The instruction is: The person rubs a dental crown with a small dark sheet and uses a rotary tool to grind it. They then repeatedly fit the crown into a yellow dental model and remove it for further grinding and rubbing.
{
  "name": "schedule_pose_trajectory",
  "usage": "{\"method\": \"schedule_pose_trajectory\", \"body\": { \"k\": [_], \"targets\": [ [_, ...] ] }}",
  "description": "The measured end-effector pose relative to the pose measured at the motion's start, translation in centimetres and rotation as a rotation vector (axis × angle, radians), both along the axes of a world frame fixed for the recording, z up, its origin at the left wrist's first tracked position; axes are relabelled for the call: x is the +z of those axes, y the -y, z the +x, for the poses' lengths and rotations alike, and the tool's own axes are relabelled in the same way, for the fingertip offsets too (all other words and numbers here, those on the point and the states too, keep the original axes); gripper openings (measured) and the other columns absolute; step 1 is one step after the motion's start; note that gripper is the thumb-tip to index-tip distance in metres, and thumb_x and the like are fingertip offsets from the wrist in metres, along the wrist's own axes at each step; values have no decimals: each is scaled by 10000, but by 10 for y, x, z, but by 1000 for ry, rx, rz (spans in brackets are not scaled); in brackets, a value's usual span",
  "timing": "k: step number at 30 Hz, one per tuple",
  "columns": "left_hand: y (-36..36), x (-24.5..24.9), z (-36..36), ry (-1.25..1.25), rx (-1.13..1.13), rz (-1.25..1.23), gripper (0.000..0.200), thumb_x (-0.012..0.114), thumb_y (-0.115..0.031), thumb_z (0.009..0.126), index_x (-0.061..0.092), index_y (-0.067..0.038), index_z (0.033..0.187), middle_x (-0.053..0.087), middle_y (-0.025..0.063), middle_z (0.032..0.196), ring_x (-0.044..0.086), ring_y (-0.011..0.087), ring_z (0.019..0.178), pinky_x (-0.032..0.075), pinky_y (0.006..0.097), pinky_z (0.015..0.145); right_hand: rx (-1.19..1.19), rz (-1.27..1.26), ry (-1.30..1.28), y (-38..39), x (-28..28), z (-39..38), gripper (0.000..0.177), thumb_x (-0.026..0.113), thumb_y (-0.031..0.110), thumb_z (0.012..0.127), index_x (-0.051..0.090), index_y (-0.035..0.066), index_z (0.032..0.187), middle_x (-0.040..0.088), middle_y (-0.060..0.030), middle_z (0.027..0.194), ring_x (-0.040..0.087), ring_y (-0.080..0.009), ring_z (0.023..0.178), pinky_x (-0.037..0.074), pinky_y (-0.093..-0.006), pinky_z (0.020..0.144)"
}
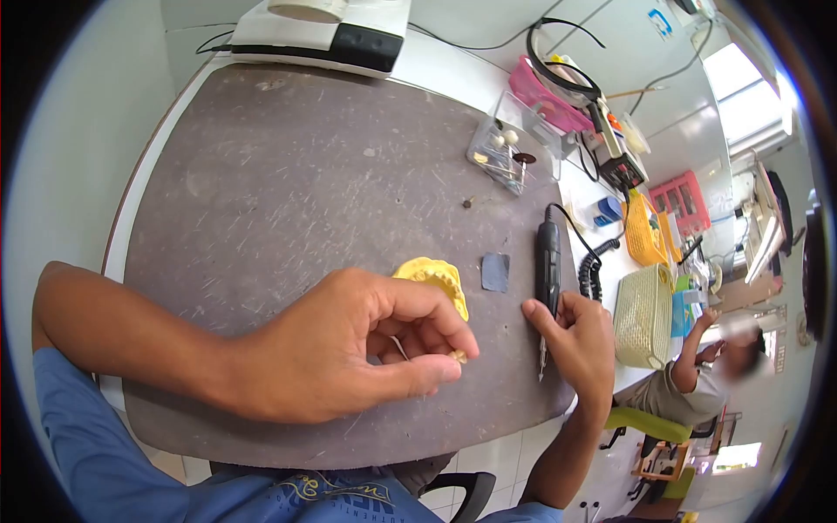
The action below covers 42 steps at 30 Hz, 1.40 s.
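Observation:
My left hand (349,349) pinches a small yellowish piece (459,356) between thumb and fingertips; it looks like a dental crown, but it is mostly covered. Just behind that hand a yellow dental cast (436,272) rests on the mat, its near part hidden by my fingers. My right hand (577,344) has its thumb and fingers on either side of a black rotary handpiece (547,253). The handpiece lies along the right of the mat, its thin metal bur pointing toward me. Between cast and handpiece lies a small grey square of what looks like sandpaper (495,272).
A clear plastic box (514,144) of burs and polishing tips stands at the back right. The handpiece's coiled cord (591,275) runs beside a woven basket (643,315). A white machine (323,39) stands behind the scratched mat (288,174). Another person (697,383) sits at far right.

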<state>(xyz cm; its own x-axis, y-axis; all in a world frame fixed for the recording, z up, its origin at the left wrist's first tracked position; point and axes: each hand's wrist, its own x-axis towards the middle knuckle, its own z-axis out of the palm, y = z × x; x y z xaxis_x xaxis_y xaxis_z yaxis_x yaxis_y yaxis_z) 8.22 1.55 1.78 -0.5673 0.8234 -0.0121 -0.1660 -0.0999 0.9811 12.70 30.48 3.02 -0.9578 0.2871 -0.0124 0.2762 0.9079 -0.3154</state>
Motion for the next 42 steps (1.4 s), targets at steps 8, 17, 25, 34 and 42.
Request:
{"method": "schedule_pose_trajectory", "body": {
  "k": [8,17,25,34,42],
  "targets": [
    [-4,-5,12,153,39,-4,222,640,-41,991,648,42,1197,700,91,1029,671,104,941,564,260,863,-98,-916,-648,19,-22,37,278,732,271,927,613,22,889,507,28,705,431,-44,621,315,-229,549],
    [-8,-14,12,159,9,64,183,638,-54,997,688,53,1137,709,90,1030,680,116,931,564,256,875,190,-670,-893,76,-49,78,505,709,475,930,619,-9,1043,538,-73,697,541,-147,555,421,-244,497],
    [-8,-12,12,226,-27,14,187,641,-33,989,678,72,1139,725,126,1078,692,137,1013,563,273,935,408,-642,-906,98,-57,84,469,876,88,789,543,44,1117,649,-135,919,725,-270,837,617,-350,749],
    [-7,-8,12,290,-35,-14,203,645,-22,983,663,90,1151,723,143,1081,699,143,1025,563,269,953,474,-770,-970,103,-61,79,378,797,15,801,544,4,1083,620,-116,798,741,-381,916,626,-470,867],
    [-7,-7,10,314,-32,-11,204,648,-4,975,660,98,1152,718,151,1107,702,154,1026,568,271,958,361,-619,-887,111,-57,87,373,783,169,859,498,47,1067,594,-93,779,717,-355,924,610,-451,899]
  ]
}}
